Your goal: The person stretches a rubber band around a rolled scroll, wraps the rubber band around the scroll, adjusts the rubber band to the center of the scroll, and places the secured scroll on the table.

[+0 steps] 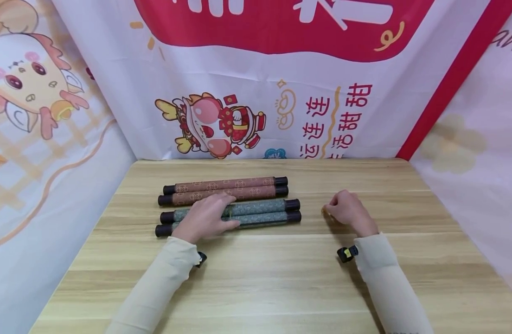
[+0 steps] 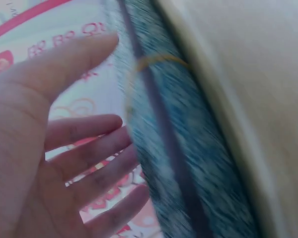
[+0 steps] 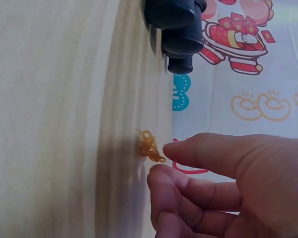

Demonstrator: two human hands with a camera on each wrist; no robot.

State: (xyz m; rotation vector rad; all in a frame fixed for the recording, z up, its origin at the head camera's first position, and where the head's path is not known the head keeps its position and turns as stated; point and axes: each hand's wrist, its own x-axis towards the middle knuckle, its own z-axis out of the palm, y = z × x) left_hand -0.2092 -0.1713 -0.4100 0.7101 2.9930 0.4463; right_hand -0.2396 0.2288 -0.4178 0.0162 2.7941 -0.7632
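Two green patterned scrolls (image 1: 260,205) with dark end knobs lie side by side, a thin yellow rubber band (image 2: 161,58) around them. Over their left half reaches my left hand (image 1: 208,218), its thumb apart from its loosely extended fingers (image 2: 89,153), which overlap the scroll's far edge in the left wrist view. My right hand (image 1: 348,211) is low over the table, right of the scrolls. Its thumb and bent forefinger, with a small gap between them, are right at a little bunch of amber rubber bands (image 3: 149,146).
Behind the green pair lie two brown patterned scrolls (image 1: 235,189) with dark knobs. The wood-grain table (image 1: 272,278) ends at a printed cloth backdrop (image 1: 247,65), with more printed cloth at both sides. Each wrist wears a small black device (image 1: 345,253).
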